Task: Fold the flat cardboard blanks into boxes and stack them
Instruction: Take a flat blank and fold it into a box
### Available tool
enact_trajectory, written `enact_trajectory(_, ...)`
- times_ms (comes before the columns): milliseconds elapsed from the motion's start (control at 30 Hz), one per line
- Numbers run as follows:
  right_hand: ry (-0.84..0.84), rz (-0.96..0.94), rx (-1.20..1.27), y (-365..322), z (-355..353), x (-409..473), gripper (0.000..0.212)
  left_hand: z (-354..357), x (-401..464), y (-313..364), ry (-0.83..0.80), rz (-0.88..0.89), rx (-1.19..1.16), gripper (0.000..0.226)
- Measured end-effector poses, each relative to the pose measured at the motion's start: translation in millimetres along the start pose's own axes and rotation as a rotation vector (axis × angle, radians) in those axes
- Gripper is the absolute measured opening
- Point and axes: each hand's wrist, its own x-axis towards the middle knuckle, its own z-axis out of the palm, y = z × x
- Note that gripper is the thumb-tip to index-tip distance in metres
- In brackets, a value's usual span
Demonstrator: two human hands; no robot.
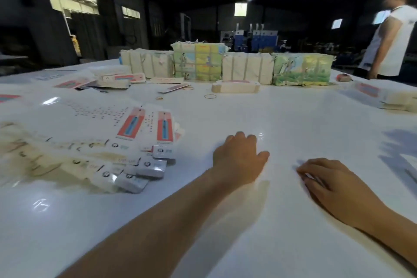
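We see our left hand (239, 160) palm-down on the white desk (293, 119), fingers loosely curled, holding nothing; right hand (334, 185) likewise, empty; folded boxes (140, 160) fanned out left of both hands.

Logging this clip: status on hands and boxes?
Left hand and right hand rest on the white table, no grip on anything. Folded boxes fanned out at left. Nothing in the way.
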Motion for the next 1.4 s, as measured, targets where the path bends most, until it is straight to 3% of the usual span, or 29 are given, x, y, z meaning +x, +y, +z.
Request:
enact_trajectory(167,-0.015,-0.021,0.034,1,1,2,0.020,-67,31,-90,0.050,-0.368,0.368,0.052)
enact_trajectory(300,0.013,-0.030,0.061,0,2,1,0.021,-83,29,-146,-0.074,-0.585,0.585,0.068)
enact_trajectory(400,0.021,-0.037,0.063,0,2,1,0.020,-73,30,-158,-0.171,-0.633,0.528,0.064)
enact_trajectory(533,0.001,-0.027,0.061,0,1,2,0.019,-72,39,-157,-0.161,-0.641,0.338,0.056)
enact_trajectory(600,-0.007,-0.018,0.055,-2,1,2,0.019,-72,37,-158,-0.083,-0.676,0.244,0.052)
enact_trajectory(700,-0.008,-0.005,0.047,-3,3,1,0.019,-63,33,-162,0.159,-0.740,0.094,0.056)
enact_trajectory(800,-0.008,0.002,0.048,-3,3,1,0.021,-53,33,-160,0.274,-0.780,0.187,0.065)
enact_trajectory(900,-0.025,-0.005,0.050,-2,3,1,0.020,-54,33,-157,0.303,-0.841,0.257,0.059)
enact_trajectory(1067,-0.016,-0.016,0.055,-4,2,2,0.021,-94,42,-142,0.336,-0.701,0.356,0.028)
enact_trajectory(1167,-0.012,-0.008,0.058,-6,2,3,0.023,-112,48,-106,0.412,-0.459,0.018,0.025)
enact_trajectory(1267,-0.027,0.009,0.040,-6,-1,5,0.025,-95,37,-60,0.271,-0.226,-0.398,0.019)
enact_trajectory(1400,-0.033,0.034,0.036,-7,-4,8,0.024,-39,1,-23,0.088,0.079,-0.463,0.026)
